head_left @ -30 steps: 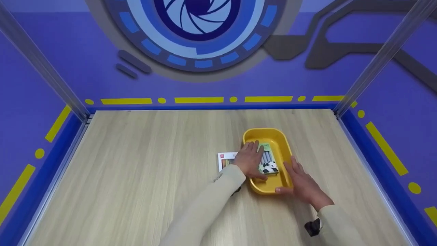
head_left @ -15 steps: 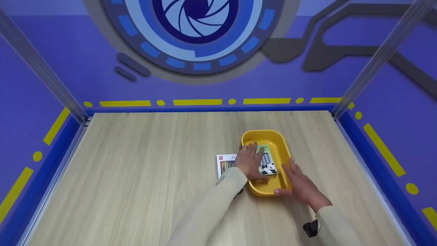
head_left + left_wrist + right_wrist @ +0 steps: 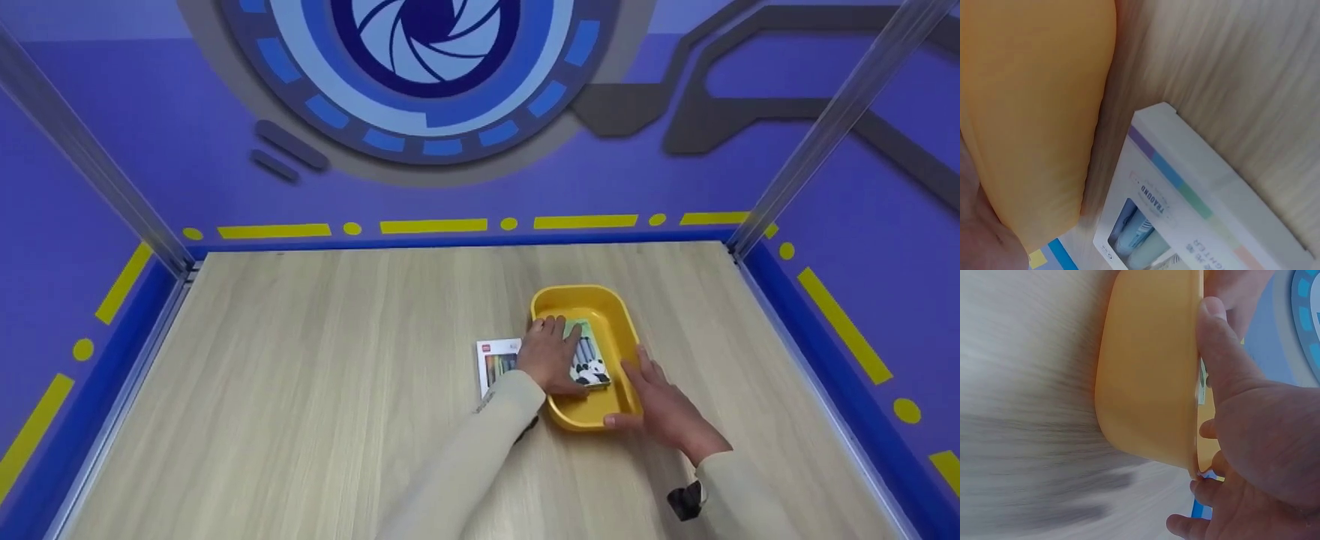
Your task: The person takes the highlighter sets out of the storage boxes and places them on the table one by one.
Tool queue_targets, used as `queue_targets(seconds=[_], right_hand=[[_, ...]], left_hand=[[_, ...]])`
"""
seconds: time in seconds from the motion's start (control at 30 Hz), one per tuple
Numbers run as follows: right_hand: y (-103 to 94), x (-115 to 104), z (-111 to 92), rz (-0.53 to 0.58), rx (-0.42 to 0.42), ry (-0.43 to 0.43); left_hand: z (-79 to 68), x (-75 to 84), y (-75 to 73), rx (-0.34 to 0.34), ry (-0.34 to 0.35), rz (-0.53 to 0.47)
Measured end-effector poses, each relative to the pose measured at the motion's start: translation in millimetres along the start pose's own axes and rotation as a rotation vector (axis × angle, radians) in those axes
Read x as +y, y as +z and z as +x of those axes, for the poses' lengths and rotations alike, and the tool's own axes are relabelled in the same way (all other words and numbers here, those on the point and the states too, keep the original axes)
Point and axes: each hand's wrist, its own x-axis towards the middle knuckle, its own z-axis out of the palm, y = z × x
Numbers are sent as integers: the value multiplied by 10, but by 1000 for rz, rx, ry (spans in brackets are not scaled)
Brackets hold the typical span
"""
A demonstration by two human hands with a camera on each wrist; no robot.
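A yellow plastic tray [image 3: 579,412] stands right of the table's middle. In it lies a flat green pack [image 3: 594,373] printed with a panda and grey pens. My left hand [image 3: 546,356] reaches over the tray's left rim, fingers spread over the pack's left part and thumb toward the near end. My right hand [image 3: 667,409] rests on the right rim; in the right wrist view its thumb lies along the edge and one fingertip reaches inside. Beside the tray, partly under my left forearm, is a white box of highlighters [image 3: 1179,191] with a window and coloured stripe.
The wooden tabletop [image 3: 315,360] stretches left of the tray. Blue-purple panels [image 3: 442,199] with yellow marks rise at the back and both sides, with metal posts [image 3: 817,142] at the corners. A dark strap [image 3: 684,501] sits on the right wrist.
The head view has shifted slightly. Both hands, the tray, the panda pack and the highlighter box keep nearly the same places relative to each other.
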Motion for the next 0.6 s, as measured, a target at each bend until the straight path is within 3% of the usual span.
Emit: queue_targets(seconds=[0.17, 0.6], right_hand=[[-10, -9, -7, 7, 19, -15], [6, -26, -16, -4, 39, 4]], left_hand=[[24, -4, -1, 24, 2, -24], [16, -9, 3, 11, -6, -64]])
